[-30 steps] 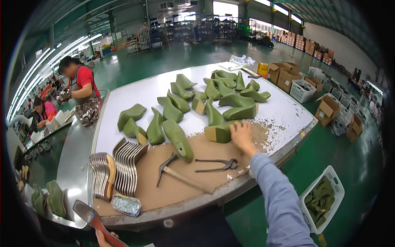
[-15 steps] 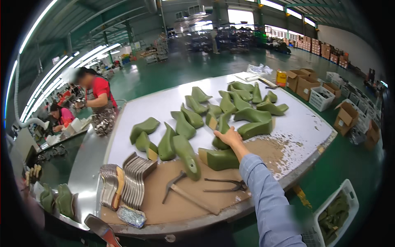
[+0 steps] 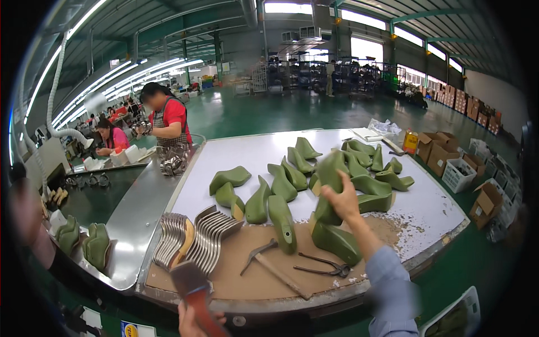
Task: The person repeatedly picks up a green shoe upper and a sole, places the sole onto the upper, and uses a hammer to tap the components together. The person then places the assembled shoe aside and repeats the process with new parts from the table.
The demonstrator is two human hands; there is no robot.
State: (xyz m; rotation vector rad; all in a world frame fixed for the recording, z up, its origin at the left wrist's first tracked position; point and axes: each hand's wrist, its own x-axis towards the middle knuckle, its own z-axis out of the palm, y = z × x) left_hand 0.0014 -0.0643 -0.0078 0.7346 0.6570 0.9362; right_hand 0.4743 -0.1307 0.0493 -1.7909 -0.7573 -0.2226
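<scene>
Here, right grip (image 3: 345,203) around green last (image 3: 329,173), left grip (image 3: 190,322) around reddish piece (image 3: 197,296) by the table edge (image 3: 266,306).

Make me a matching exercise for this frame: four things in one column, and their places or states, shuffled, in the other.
Things:
1. Left hand
2. Right hand
3. Wooden-handled hammer
4. Yellow container

Places or states:
A. Lying on the brown sheet
B. Near the table's far right corner
C. Holding a grey-and-red piece
D. Gripping a green foot-shaped form

Pairs: 1-C, 2-D, 3-A, 4-B
</scene>
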